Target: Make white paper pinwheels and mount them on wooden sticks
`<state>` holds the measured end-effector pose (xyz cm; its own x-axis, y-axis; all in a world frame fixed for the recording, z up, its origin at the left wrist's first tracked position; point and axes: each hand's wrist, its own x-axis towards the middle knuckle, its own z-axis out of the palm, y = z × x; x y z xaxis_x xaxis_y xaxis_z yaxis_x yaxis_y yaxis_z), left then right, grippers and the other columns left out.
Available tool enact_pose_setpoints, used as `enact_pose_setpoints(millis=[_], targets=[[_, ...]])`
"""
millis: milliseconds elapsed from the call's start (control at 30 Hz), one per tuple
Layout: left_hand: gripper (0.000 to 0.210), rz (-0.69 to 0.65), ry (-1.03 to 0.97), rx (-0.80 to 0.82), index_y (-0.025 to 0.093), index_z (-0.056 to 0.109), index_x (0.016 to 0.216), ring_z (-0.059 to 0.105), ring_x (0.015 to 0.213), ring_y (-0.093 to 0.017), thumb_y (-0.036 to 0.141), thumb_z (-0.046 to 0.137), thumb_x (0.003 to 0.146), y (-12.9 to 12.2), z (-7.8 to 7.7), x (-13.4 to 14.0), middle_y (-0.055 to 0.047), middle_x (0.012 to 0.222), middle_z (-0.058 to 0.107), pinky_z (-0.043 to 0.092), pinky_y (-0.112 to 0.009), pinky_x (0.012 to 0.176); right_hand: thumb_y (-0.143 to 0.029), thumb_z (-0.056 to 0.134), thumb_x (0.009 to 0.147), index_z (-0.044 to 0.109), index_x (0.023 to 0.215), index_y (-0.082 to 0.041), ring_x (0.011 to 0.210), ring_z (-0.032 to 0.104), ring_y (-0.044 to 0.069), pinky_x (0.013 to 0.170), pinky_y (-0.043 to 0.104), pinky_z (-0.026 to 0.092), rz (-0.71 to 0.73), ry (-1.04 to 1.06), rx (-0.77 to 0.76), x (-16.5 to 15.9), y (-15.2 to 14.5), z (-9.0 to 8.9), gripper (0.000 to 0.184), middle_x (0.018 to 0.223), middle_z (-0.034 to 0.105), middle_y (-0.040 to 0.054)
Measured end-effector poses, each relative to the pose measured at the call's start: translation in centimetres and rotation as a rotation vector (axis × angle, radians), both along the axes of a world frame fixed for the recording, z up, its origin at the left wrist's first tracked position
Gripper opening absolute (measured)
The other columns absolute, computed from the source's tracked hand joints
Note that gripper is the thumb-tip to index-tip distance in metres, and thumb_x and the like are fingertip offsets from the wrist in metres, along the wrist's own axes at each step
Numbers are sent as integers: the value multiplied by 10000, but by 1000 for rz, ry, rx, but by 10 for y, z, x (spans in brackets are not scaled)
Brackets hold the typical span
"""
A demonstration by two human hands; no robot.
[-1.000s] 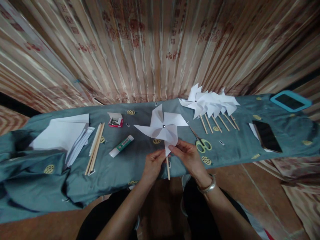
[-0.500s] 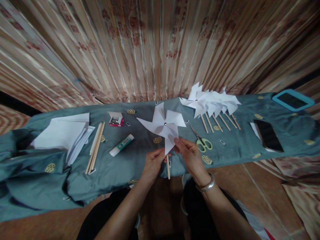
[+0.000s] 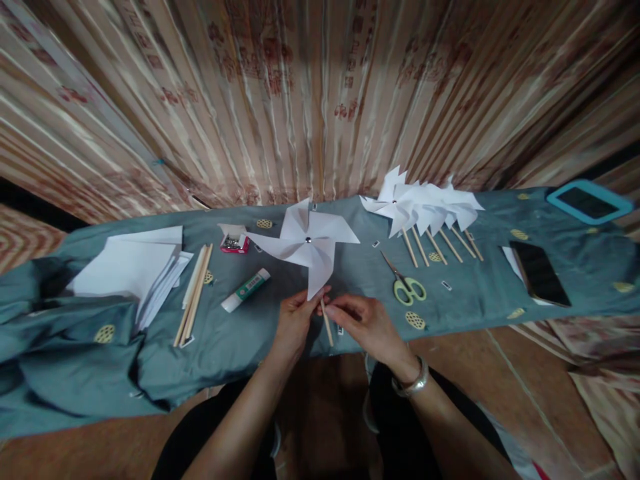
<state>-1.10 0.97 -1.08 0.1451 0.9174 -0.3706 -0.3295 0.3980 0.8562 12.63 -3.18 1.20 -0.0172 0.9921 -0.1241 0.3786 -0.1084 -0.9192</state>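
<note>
A white paper pinwheel (image 3: 306, 243) with a metal pin at its centre stands on a thin wooden stick (image 3: 327, 321), tilted to the left above the teal cloth. My left hand (image 3: 295, 321) pinches the stick just under the lowest blade. My right hand (image 3: 361, 320), with a metal bracelet on its wrist, grips the same stick from the right side. Both hands hover at the near edge of the table (image 3: 465, 300).
Finished pinwheels (image 3: 423, 208) lie in a row at the back right, green-handled scissors (image 3: 407, 285) beside them. A glue stick (image 3: 245, 291), pin box (image 3: 233, 241), spare sticks (image 3: 194, 293) and white paper sheets (image 3: 130, 267) lie left. A phone (image 3: 539, 272) and a blue-cased device (image 3: 589, 202) sit far right.
The pinwheel has tilted and shifted to the left. My right hand moved down from the blade tip to the stick; my left hand kept its hold.
</note>
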Motion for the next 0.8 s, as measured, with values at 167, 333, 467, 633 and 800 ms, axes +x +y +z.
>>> enact_pose_setpoints(millis=[167, 333, 467, 633, 800], targets=[[398, 24, -13, -30, 152, 798, 749, 488, 556, -82, 465, 876, 515, 1, 5, -6, -23, 658, 679, 394, -234, 580, -448, 681, 821, 713, 773, -192, 591, 567, 124, 546, 232, 419, 151, 152, -92, -10, -6, -14, 262, 654, 665, -9], [399, 19, -19, -29, 146, 805, 810, 496, 554, -82, 438, 871, 546, -1, 2, -8, -14, 642, 675, 407, -230, 584, -419, 700, 790, 670, 695, -187, 534, 513, 105, 495, 216, 395, 82, 273, -116, -17, -1, -18, 252, 587, 615, -23], [352, 7, -10, -24, 167, 807, 812, 596, 654, -123, 381, 877, 541, -2, 0, -9, -41, 732, 742, 460, -241, 667, -467, 722, 764, 652, 666, -188, 520, 489, 98, 481, 212, 372, 68, 285, -127, -19, 4, -15, 305, 567, 589, -32], [286, 26, 47, 10, 181, 808, 777, 586, 636, -122, 347, 868, 552, 0, -3, -12, -28, 705, 744, 465, -243, 664, -493, 684, 807, 704, 709, -201, 552, 529, 116, 522, 235, 398, 64, 183, -68, -7, 10, -10, 308, 611, 647, -11], [262, -22, 112, 55, 185, 811, 752, 529, 582, -98, 348, 864, 554, 0, -3, -14, -27, 696, 745, 438, -224, 601, -546, 668, 799, 699, 704, -203, 534, 507, 124, 532, 263, 410, -424, 209, 170, 34, 31, 1, 358, 630, 681, 14]])
